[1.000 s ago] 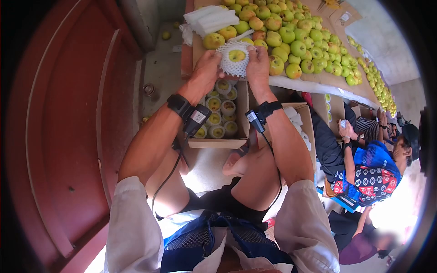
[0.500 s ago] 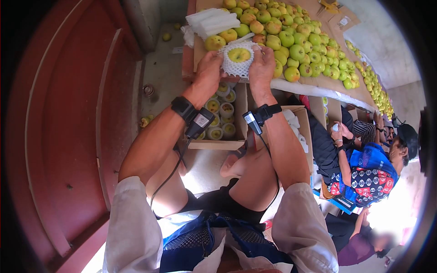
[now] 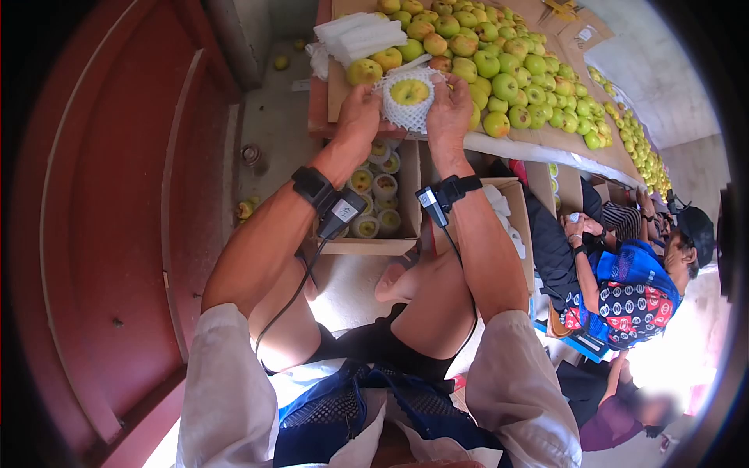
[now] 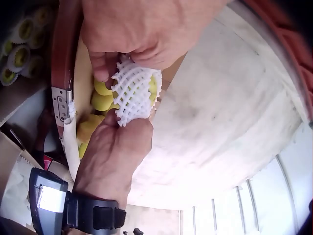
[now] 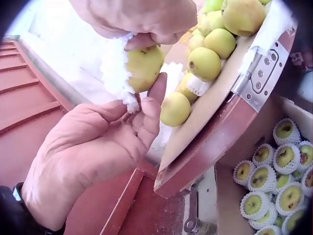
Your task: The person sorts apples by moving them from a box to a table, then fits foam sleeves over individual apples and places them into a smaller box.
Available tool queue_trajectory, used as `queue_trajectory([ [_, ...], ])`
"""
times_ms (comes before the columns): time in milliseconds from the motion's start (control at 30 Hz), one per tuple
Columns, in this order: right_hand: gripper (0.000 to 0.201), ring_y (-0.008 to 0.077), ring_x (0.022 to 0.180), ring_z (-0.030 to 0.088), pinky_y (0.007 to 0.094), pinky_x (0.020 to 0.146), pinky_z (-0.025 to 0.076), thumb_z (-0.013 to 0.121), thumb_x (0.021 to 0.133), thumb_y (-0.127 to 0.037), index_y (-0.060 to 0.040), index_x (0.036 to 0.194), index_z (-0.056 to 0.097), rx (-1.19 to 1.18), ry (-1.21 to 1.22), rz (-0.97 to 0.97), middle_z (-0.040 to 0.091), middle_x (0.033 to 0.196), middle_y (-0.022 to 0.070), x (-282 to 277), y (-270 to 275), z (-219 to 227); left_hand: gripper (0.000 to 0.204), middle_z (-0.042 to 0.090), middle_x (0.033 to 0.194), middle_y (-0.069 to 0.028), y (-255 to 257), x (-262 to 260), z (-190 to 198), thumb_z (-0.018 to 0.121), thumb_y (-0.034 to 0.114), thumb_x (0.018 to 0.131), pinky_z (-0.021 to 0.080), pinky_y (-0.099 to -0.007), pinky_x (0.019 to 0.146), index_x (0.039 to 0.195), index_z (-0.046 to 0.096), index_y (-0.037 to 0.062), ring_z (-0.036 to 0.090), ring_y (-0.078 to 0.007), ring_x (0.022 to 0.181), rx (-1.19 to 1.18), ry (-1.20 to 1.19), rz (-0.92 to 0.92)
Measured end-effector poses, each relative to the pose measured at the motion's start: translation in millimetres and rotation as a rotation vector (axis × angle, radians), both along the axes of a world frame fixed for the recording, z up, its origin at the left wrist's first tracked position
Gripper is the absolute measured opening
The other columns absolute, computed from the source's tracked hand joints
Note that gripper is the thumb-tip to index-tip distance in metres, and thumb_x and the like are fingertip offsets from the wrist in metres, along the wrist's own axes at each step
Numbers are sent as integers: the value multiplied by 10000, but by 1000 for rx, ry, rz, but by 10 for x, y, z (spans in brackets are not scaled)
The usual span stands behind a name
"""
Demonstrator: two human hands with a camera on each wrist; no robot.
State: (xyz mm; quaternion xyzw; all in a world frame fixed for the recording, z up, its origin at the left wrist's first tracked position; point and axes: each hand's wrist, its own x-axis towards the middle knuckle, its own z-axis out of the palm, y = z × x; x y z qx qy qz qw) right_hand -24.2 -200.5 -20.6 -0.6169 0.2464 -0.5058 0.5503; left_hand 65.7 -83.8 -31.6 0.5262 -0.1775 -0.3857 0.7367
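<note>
A yellow-green apple [image 3: 409,93] sits inside a white foam net sleeve [image 3: 406,118], its top showing through the sleeve's opening. On one side my left hand [image 3: 359,118] pinches the sleeve's edge; on the other, my right hand [image 3: 449,117] does the same, so the net is held between them. The right wrist view shows the bare side of the apple [image 5: 146,68], with left fingertips right at it and the frilled net [image 5: 116,68] gathered behind. Seen from the left wrist, the net's mesh [image 4: 134,93] is stretched around the fruit.
Many loose apples [image 3: 507,83] are heaped on the cardboard-covered table beyond the hands, beside a stack of white foam sleeves [image 3: 360,37]. Below stands a cardboard box [image 3: 367,247] with netted apples. Another person [image 3: 632,288] sits at right; a red door [image 3: 117,234] is at left.
The hands have spread slightly apart, and the sleeve's opening is wider, with more of the apple's top showing. Both hands keep their hold on the net.
</note>
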Motion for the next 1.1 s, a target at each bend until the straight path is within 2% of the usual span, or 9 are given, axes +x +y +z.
queue_trajectory([
  [100,236,130,864,582,264,764,484,619,1026,-139,61,1145,578,-47,9,-14,659,975,103,-26,49,70,315,662,1181,-147,-41,-24,-27,442,155,1088,626,-304,675,1334,483,-36,715,-205,909,-69,62,35],
  [400,249,114,854,589,248,738,483,641,1027,-166,22,1181,586,-27,-61,-15,660,974,77,-25,28,82,303,660,1128,-141,-19,-104,51,456,178,1096,633,-327,666,1309,496,-33,704,-204,838,-160,165,36],
  [833,278,132,855,633,254,721,525,661,1020,-173,42,1177,584,212,-260,56,673,998,102,-22,78,139,277,667,1181,-77,82,-209,166,438,138,1095,549,-294,736,1302,571,9,658,-158,959,-223,242,-17],
  [1100,345,153,887,661,261,748,540,709,989,-174,65,1209,595,185,-235,80,686,1023,131,-84,49,242,301,652,1226,-74,168,-254,230,421,68,1058,533,-336,804,1320,564,34,645,-174,1011,-266,265,-91],
])
